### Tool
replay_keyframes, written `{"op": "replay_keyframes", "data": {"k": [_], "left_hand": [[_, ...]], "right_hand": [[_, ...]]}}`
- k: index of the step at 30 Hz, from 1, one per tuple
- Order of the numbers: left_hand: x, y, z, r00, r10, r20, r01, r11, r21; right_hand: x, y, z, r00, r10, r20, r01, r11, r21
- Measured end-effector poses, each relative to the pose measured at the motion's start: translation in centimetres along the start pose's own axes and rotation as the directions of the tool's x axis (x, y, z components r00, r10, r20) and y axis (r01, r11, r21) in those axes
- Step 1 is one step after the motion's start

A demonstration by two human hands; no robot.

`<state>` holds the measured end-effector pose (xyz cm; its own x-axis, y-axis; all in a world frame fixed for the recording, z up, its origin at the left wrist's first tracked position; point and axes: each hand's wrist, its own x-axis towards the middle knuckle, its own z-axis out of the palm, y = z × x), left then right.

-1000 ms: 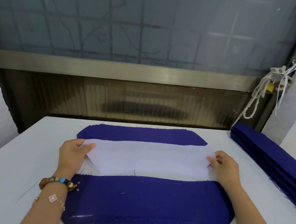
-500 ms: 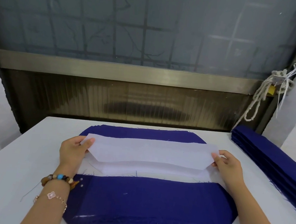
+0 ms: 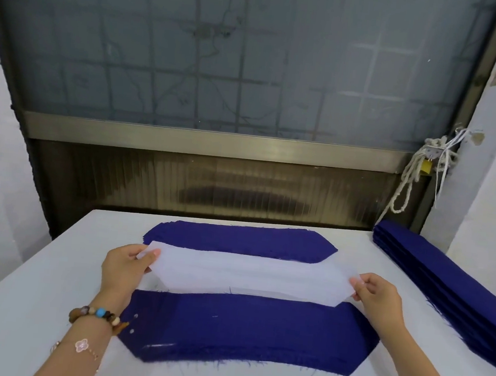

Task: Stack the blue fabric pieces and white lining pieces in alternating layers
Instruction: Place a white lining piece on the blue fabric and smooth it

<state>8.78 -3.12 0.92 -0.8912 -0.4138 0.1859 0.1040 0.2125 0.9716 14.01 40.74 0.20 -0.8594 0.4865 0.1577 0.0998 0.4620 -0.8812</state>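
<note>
- The left hand pinches the left end of the white lining piece, with the thumb on top and the fingers curled underneath.
- The right hand pinches the right end in the same way, so the piece is stretched flat between the two hands.
- The lining is thin, smooth and slightly see-through. It is a long strip whose ends are cut at a slant.
- It sits between two blue stacks, and its far edge overlaps the far blue stack.
- The near blue stack is coarse woven cloth, several layers thick. Its corners are cut off and its edges are fraying into loose threads.
- The left wrist wears a beaded bracelet of brown, pale and turquoise beads, and a fine chain with a clover-shaped charm.
- All of this lies on a smooth white table.
- A third blue stack of long strips lies along the table's right edge.
- Behind the table are frosted glass, a brushed metal rail and a knotted white rope.
</note>
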Motion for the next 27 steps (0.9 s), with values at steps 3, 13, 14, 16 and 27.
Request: {"op": "replay_keyframes", "data": {"k": [3,13,14,16,27], "left_hand": [[-1.7,-0.6,-1.9,0.999,-0.029,0.028,0.029,0.999,-0.024],[-5.2,-2.6,-4.5,0.997,0.033,0.073,-0.038,0.997,0.073],[-5.3,-2.6,-4.5,0.996,0.054,0.075,-0.063,0.992,0.113],[-5.5,-2.7,-4.4,0.992,0.082,0.094,-0.097,0.981,0.17],[-4.7,-2.8,-5.1,0.989,-0.039,0.144,0.039,0.999,0.007]], "right_hand": [[-2.2,0.8,-0.3,0.999,-0.043,0.007,0.043,0.999,-0.025],[-5.7,0.5,-0.8,0.995,-0.086,-0.057,0.085,0.996,-0.026],[-6.0,0.6,-0.7,0.996,-0.066,-0.06,0.065,0.998,-0.016],[-6.4,0.9,-0.7,0.996,-0.044,-0.073,0.045,0.999,0.004],[-7.0,0.5,-1.6,0.998,-0.049,-0.05,0.06,0.967,0.248]]}}
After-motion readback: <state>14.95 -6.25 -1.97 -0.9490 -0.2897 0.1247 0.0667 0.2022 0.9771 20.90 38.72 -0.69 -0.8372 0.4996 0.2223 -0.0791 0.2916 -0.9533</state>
